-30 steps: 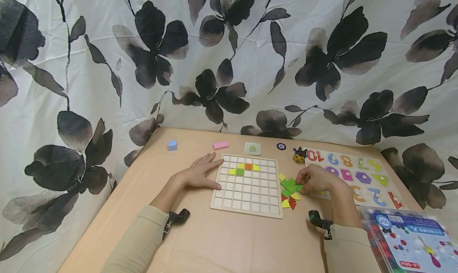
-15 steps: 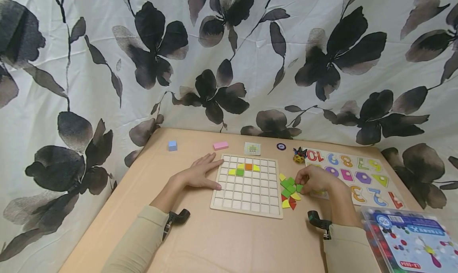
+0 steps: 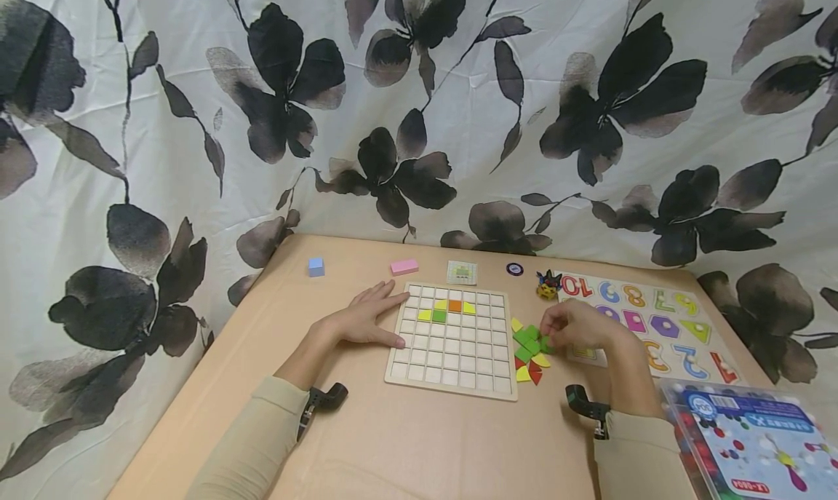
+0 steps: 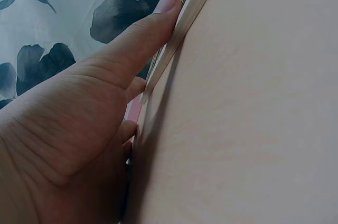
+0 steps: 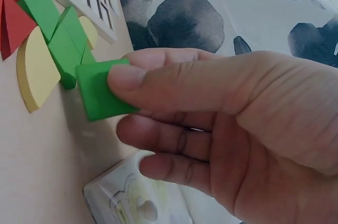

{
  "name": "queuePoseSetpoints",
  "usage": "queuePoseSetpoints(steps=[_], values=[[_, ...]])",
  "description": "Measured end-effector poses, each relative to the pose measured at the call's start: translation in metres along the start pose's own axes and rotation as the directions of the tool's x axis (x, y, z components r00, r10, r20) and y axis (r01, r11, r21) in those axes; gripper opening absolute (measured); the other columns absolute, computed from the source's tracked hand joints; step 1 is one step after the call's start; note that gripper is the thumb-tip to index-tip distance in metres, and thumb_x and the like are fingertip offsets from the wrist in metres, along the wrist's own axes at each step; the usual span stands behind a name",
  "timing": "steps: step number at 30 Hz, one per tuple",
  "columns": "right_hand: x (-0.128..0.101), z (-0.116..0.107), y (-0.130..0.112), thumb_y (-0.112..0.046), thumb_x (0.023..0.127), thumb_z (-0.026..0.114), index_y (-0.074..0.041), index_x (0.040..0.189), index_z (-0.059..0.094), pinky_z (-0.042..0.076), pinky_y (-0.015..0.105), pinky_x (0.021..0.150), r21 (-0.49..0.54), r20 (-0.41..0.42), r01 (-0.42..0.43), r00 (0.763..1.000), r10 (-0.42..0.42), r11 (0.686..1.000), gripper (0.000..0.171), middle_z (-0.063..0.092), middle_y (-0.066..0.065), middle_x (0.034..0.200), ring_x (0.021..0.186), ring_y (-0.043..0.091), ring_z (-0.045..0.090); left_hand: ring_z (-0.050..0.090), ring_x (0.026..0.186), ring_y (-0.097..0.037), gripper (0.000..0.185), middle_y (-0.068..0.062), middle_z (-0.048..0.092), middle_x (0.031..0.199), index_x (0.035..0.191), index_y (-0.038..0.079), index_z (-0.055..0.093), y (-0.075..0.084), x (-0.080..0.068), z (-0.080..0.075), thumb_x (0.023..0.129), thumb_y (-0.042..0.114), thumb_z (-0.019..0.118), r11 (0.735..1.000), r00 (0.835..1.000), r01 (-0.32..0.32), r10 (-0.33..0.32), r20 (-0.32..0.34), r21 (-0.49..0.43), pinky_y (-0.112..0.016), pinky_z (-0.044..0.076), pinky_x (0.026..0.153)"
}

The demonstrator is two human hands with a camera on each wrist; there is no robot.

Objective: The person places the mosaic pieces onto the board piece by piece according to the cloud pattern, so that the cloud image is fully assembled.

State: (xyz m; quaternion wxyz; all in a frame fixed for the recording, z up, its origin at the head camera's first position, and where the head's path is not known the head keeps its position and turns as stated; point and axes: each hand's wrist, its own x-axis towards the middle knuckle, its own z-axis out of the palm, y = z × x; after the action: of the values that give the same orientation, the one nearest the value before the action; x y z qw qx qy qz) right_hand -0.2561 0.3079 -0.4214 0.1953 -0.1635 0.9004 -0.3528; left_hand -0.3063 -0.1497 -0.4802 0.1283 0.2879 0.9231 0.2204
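Right wrist, fingers point(image 5: 158, 81) pinching green tile point(image 5: 97, 92)

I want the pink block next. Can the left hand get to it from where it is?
Probably yes. The left hand rests flat by the grid board, and the pink block lies just beyond its fingertips on bare table, with nothing between them.

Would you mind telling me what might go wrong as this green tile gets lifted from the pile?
The right hand pinches the green tile only at its edge, so it might slip. It still touches neighbouring green pieces, which may get dragged. The left hand merely rests against the grid board, which may shift.
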Motion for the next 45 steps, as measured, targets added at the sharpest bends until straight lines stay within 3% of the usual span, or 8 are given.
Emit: queuePoseSetpoints(steps=[9,18,33,41,45], values=[[0.008,0.002,-0.004,-0.005,0.094,0.073,-0.005,0.106,0.073,0.052,0.027,0.078,-0.040,-0.178,0.045,0.983,-0.051,0.998,0.012,0.068,0.006,0.097,0.091,0.022,0.057,-0.001,0.163,-0.036,0.108,-0.014,0.003,0.176,0.166,0.033,0.027,0.000,0.000,0.000,0.079,0.077,0.073,1.000,1.000,-0.002,0.002,0.010,0.006,-0.058,0.003,0.131],[0.019,0.012,-0.013,-0.007,0.094,0.075,-0.006,0.110,0.077,0.056,0.027,0.079,-0.030,-0.281,0.085,0.956,-0.090,0.996,0.017,0.070,0.007,0.101,0.095,0.024,0.061,-0.001,0.163,-0.035,0.108,-0.015,0.003,0.176,0.166,0.033,0.027,0.000,0.001,0.000,0.079,0.077,0.073,1.000,1.000,-0.011,0.011,0.003,0.002,-0.059,0.003,0.131],[0.045,0.042,-0.037,-0.012,0.095,0.077,-0.010,0.120,0.075,0.058,0.022,0.078,0.064,-0.312,0.094,0.948,-0.069,0.994,0.026,0.071,0.007,0.108,0.095,0.023,0.064,-0.002,0.163,-0.035,0.108,-0.015,0.003,0.176,0.166,0.032,0.028,0.001,0.001,-0.001,0.079,0.076,0.074,1.000,1.000,-0.005,0.005,0.007,-0.006,-0.059,0.003,0.131],[0.058,0.060,-0.051,-0.011,0.093,0.079,-0.007,0.114,0.076,0.055,0.022,0.074,0.042,-0.324,0.193,0.931,-0.170,0.980,0.022,0.071,0.005,0.099,0.086,0.020,0.062,-0.002,0.163,-0.035,0.108,-0.014,0.003,0.176,0.166,0.031,0.028,0.002,-0.001,-0.002,0.079,0.075,0.075,1.000,1.000,0.003,-0.003,0.006,-0.008,-0.058,0.003,0.131],[0.064,0.070,-0.057,-0.011,0.092,0.079,-0.006,0.113,0.077,0.054,0.022,0.072,0.036,-0.338,0.201,0.924,-0.177,0.979,0.022,0.071,0.005,0.096,0.084,0.019,0.063,-0.001,0.163,-0.036,0.108,-0.015,0.003,0.176,0.166,0.030,0.029,0.002,-0.001,-0.002,0.079,0.075,0.075,1.000,1.000,0.000,0.000,0.005,-0.006,-0.058,0.003,0.131]])
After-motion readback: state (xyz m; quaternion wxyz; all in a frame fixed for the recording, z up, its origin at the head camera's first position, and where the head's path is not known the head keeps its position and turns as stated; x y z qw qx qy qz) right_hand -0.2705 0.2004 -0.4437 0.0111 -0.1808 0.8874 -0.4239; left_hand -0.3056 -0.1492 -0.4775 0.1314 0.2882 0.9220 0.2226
